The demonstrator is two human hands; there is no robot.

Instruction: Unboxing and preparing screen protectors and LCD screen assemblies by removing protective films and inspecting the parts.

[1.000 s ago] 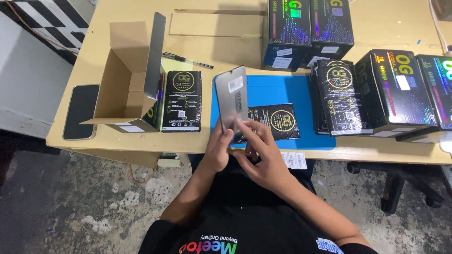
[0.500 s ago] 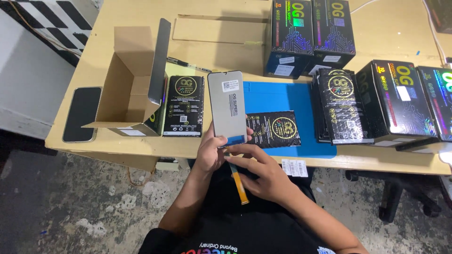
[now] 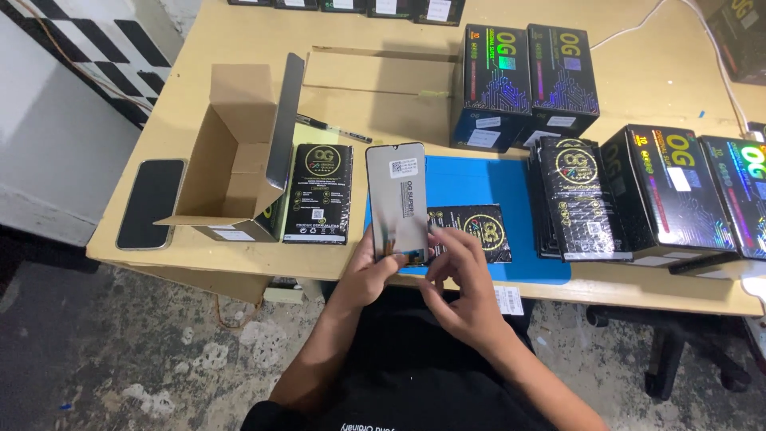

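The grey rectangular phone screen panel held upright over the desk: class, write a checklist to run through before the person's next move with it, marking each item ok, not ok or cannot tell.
1. Grey rectangular phone screen panel gripped by the left hand at its lower edge: ok.
2. Right hand at the panel's bottom end: ok; exact contact cannot tell.
3. Blue rectangular work mat lies under the panel: ok.
4. Open brown cardboard box within sight on the wooden table: ok.
5. Panel surface free of cracks: cannot tell.
6. Black flat printed packet lies apart from the panel: ok.
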